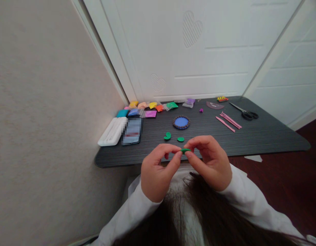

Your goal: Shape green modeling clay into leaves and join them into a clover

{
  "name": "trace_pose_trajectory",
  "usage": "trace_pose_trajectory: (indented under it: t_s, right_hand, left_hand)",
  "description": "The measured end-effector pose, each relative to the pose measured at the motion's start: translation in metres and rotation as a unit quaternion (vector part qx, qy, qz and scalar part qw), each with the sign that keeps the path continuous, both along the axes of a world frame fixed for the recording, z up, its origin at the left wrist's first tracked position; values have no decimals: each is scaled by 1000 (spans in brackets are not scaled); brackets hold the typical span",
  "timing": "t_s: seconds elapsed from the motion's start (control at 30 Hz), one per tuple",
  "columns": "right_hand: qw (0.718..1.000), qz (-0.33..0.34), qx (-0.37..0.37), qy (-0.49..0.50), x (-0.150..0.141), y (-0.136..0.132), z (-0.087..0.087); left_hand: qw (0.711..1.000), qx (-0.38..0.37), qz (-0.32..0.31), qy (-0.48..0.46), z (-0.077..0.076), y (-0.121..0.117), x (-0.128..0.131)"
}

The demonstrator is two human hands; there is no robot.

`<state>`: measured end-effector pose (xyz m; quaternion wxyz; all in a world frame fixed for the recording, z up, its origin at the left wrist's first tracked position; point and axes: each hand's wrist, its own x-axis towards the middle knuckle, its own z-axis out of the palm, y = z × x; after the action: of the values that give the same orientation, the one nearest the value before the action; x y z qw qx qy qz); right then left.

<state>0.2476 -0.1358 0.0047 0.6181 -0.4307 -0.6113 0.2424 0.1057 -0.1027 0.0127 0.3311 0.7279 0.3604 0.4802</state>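
A small green clay-like piece [185, 150] is pinched end to end between thumb and forefinger of the left hand [158, 171] and of the right hand [212, 164]. Its long axis is laid from nine to three o'clock, with neither hand nearer. Beyond it on the dark table [152, 150], a green oval [180, 139] is seen near twelve, a curled green piece [167, 136] at ten, and, farther off at twelve, a brown-rimmed blue disc [181, 122].
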Motion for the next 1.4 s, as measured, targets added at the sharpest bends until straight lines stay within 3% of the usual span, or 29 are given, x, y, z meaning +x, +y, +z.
trace_pose_trajectory:
  t_s: [0.73, 0.93, 1.23, 1.4]
  right_hand:
    - [999, -30, 14, -6, -1, 0, 1]
    - [999, -23, 15, -33, -1, 1, 1]
    - [996, -25, 38, -73, 0, 2, 2]
    - [995, -19, 17, -98, 3, 2, 4]
  left_hand:
    - [999, -6, 0, -37, -1, -1, 3]
    - [999, 15, -10, -43, -1, 0, 3]
    - [999, -9, -11, -38, 0, 1, 3]
    - [992, -34, 0, -124, -3, 5, 6]
